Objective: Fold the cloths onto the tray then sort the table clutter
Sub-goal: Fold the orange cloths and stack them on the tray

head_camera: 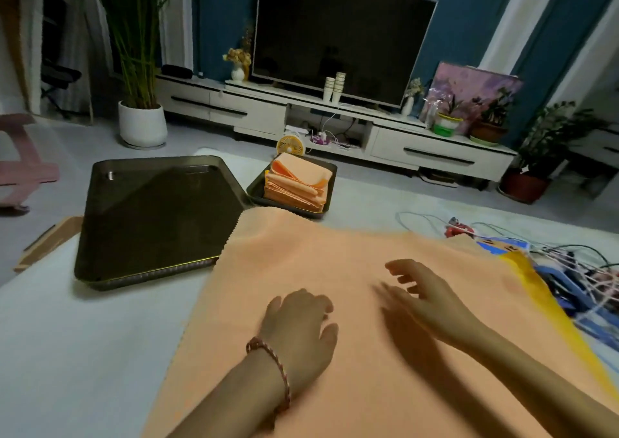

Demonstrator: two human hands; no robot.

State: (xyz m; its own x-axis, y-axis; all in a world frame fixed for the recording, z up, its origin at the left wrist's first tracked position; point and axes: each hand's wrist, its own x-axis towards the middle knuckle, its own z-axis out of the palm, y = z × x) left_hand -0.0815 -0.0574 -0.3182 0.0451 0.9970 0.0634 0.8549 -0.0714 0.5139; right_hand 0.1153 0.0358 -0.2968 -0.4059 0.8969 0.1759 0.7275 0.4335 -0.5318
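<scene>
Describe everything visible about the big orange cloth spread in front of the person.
The orange cloth is a large peach-orange sheet, soft and microfibre-like, with a zigzag-cut edge along its left side. It lies unfolded and nearly flat on the pale table, with faint ripples near its far edge. Its far left corner overlaps the large dark tray. The left hand rests palm down on it; the right hand, blurred, is spread just over it. Its right edge covers a yellow cloth.
</scene>
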